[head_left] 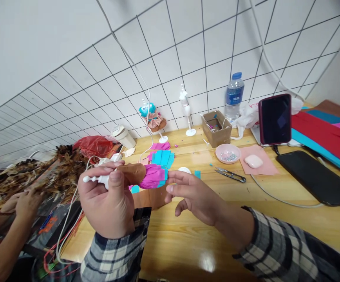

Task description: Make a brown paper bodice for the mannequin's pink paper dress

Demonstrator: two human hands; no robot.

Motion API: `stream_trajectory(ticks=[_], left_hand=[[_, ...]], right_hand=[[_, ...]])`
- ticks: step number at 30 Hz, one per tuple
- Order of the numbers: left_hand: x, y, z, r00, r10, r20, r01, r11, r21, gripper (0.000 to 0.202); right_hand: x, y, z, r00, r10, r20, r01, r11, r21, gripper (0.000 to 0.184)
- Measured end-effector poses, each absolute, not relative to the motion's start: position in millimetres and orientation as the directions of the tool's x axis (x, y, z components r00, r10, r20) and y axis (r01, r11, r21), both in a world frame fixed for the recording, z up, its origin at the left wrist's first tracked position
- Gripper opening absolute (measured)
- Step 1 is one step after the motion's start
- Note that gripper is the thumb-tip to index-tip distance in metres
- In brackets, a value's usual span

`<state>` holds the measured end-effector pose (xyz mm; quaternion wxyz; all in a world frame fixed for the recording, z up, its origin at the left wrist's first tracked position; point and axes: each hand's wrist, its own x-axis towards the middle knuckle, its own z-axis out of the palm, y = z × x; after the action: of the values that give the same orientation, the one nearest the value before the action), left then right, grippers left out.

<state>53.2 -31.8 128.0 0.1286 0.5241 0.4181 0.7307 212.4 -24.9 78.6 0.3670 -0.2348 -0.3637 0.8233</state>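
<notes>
My left hand is closed around a small white dress-form mannequin, tipped on its side with its knobbed top pointing left. Brown paper wraps the mannequin's body, and a pleated magenta paper skirt with a blue edge flares to the right. My right hand is at the skirt's hem, fingers extended and apart; its fingertips seem to touch the blue edge. Beneath the skirt lies a brown paper piece. Blue paper strips rest just beyond the skirt.
Thread snips, a pink bead dish and a cardboard box stand to the right. At the back are a dressed mannequin and a bare one. Phones and coloured paper lie far right. Another person's hands handle brown feathers at left.
</notes>
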Motion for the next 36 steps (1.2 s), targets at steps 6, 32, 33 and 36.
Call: stream_trajectory(ticks=[6, 32, 33, 36], left_hand=[[55, -33, 125, -0.414, 0.591, 0.693, 0.368, -0.588, 0.721, 0.008], [62, -37, 124, -0.408, 0.612, 0.677, 0.322, -0.598, 0.734, 0.011], [62, -37, 124, -0.403, 0.617, 0.676, 0.313, -0.601, 0.735, 0.012], [61, -36, 124, -0.384, 0.635, 0.670, 0.281, -0.611, 0.740, 0.011]], right_hand=[[205, -26, 68, -0.542, 0.809, -0.227, -0.557, -0.548, -0.624, 0.047], [207, -24, 68, -0.552, 0.811, -0.194, -0.539, -0.524, -0.659, 0.032], [206, -24, 66, -0.544, 0.816, -0.194, -0.541, -0.518, -0.662, 0.032], [205, -22, 61, -0.522, 0.835, -0.175, -0.550, -0.486, -0.680, 0.032]])
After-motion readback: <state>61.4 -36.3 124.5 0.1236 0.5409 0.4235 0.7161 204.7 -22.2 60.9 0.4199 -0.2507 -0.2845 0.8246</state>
